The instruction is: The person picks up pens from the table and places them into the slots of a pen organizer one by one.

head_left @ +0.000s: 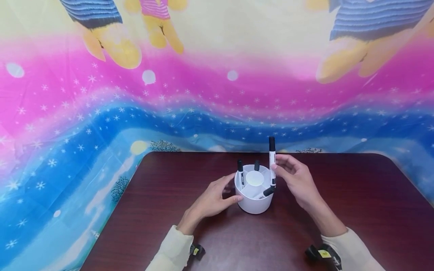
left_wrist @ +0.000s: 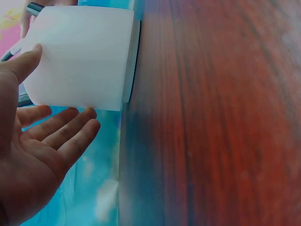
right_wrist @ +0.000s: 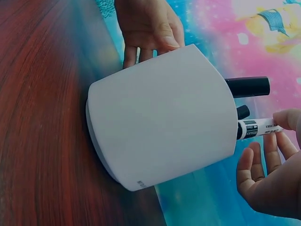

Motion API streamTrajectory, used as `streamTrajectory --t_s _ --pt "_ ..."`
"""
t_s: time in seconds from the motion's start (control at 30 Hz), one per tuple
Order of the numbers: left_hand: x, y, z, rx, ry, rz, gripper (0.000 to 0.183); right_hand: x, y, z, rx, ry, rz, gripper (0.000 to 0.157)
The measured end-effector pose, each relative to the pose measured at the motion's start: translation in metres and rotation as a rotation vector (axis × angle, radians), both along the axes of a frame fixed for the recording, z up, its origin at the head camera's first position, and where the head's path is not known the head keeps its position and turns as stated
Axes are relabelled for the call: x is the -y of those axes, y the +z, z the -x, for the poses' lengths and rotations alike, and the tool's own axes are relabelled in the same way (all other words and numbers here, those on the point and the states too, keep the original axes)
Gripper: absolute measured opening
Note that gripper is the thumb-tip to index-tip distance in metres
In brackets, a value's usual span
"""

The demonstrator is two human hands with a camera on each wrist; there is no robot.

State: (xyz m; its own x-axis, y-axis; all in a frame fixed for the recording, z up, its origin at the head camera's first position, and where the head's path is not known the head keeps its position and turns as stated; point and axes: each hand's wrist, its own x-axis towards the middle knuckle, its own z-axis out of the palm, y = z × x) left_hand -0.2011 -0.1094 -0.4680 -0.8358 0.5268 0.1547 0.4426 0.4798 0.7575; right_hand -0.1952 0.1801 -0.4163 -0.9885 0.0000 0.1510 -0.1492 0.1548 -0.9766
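A round white pen holder [head_left: 255, 205], divided into compartments about a raised central disc, stands upright on the table. My left hand [head_left: 214, 195] rests against its left side; the left wrist view shows nearly straight fingers [left_wrist: 73, 136], with the thumb against the wall. Between thumb and fingers, my right hand [head_left: 298, 184] pinches a white marker [head_left: 272, 162] with a black top end. That marker is upright, its lower end at the holder's right rim. Inside are a marker at the left [head_left: 240, 174], a black-ended one at the back [head_left: 257, 165], and one leaning at the front right [head_left: 268, 192].
The dark reddish-brown table [head_left: 162, 180] has rounded far corners. Behind it hangs a colourful printed cloth [head_left: 210, 90]. Black straps with small devices [head_left: 323, 254] sit at both sleeved wrists.
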Motion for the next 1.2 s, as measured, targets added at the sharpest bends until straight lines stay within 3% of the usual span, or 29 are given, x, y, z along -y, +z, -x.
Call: streamTrajectory --t_s 0.57,1.2 --pt "-0.001 0.000 0.000 -0.016 0.009 0.007 0.077 -0.013 -0.008 -0.008 -0.099 -0.021 -0.192 0.035" --pt "0.000 0.000 0.000 -0.016 -0.001 0.000 0.077 -0.021 -0.013 -0.009 -0.087 0.030 -0.164 0.033"
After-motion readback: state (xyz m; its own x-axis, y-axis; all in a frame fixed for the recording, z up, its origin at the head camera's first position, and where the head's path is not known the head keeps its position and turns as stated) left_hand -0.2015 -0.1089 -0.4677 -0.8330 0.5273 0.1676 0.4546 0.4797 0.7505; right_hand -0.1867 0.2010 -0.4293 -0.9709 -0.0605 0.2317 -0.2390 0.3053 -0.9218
